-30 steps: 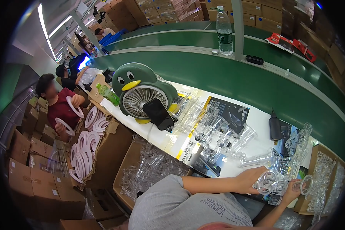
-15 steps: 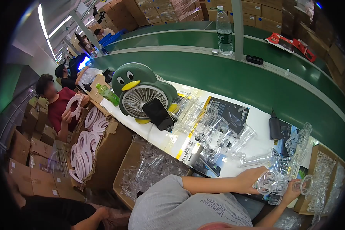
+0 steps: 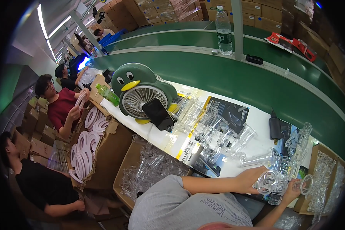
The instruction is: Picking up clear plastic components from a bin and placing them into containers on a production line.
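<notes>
My left hand (image 3: 253,179) grips the round base of a clear glass piece (image 3: 274,181) held level over the front edge of the white table (image 3: 257,122). My right hand (image 3: 292,193) comes up from below and holds the other end of the same glass piece, near its round mouth (image 3: 306,184). Several more clear glass pieces (image 3: 214,130) lie in a row on the table just left of my hands, and a tall one (image 3: 299,140) stands behind them.
A penguin-shaped fan (image 3: 140,94) with a dark phone (image 3: 158,114) leaning on it stands at the table's left. Cardboard boxes of glassware sit below (image 3: 149,172) and at right (image 3: 326,180). A green conveyor (image 3: 234,73) runs behind. Two people (image 3: 61,105) sit at left by a box of white rings (image 3: 86,149).
A person in a black shirt has come into view at the lower left. My hands stay on the glass piece, almost unmoved.
</notes>
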Available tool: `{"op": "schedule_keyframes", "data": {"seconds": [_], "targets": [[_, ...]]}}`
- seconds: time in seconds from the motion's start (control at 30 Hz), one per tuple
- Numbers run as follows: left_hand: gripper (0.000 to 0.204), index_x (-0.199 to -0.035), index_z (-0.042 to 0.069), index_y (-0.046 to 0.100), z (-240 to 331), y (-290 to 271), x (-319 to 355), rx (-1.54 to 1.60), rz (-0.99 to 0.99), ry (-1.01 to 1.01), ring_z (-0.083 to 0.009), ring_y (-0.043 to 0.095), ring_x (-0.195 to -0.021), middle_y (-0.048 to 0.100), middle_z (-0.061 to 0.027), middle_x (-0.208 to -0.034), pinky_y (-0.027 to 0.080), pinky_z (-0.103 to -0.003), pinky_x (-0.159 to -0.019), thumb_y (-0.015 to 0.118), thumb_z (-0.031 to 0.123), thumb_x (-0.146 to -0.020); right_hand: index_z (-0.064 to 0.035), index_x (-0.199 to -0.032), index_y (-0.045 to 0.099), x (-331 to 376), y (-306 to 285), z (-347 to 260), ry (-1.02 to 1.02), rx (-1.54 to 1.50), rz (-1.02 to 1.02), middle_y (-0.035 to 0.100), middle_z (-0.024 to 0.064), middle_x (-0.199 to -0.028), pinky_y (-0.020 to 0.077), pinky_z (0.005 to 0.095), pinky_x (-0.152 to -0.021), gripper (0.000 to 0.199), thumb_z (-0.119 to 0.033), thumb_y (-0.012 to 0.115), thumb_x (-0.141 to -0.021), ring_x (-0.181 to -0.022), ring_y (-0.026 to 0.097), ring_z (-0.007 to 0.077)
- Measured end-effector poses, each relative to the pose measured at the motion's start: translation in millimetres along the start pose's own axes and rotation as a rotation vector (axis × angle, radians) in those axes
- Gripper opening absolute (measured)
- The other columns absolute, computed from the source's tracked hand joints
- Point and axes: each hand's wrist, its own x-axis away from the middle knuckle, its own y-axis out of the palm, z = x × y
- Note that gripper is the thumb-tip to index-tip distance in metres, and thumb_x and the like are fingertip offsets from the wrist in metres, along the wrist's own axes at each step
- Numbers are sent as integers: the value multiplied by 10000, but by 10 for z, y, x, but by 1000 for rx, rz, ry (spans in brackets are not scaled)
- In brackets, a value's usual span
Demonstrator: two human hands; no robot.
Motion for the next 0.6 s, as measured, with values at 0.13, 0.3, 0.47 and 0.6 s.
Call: {"op": "schedule_keyframes", "data": {"seconds": [0.13, 0.3, 0.47, 0.6], "targets": [[617, -1184, 24, 451, -11, 7, 4, 1, 11, 9, -340, 509, -964, 504, -153, -1066, 426, -383, -812, 718, 298, -699, 6, -1147, 346, 6, 22, -29, -26, -23, 11, 497, 79, -959, 431, 255, -800, 419, 87, 563, -798, -879, 506, 132], [613, -1187, 28, 454, -8, 9, 5, 8, 13, -3, -336, 510, -974, 511, -151, -1072, 425, -382, -820, 715, 297, -701, 4, -1110, 360, 4, 32, -56, -36, -21, 11, 496, 80, -941, 430, 255, -788, 385, 85, 562, -792, -866, 505, 134], [616, -1191, 29, 459, 5, -2, -1, 21, -24, -45, -334, 510, -993, 514, -155, -1096, 424, -379, -836, 718, 296, -699, 0, -1082, 376, 4, 42, -82, -72, -8, -1, 495, 74, -917, 430, 265, -785, 353, 80, 561, -791, -851, 501, 136], [622, -1196, 30, 456, -10, 7, 8, 10, -14, -38, -332, 509, -996, 514, -155, -1094, 423, -384, -836, 717, 298, -700, -4, -1067, 380, 17, 54, -127, -65, 26, 10, 493, 69, -906, 428, 270, -788, 339, 80, 559, -791, -849, 498, 136]]}}
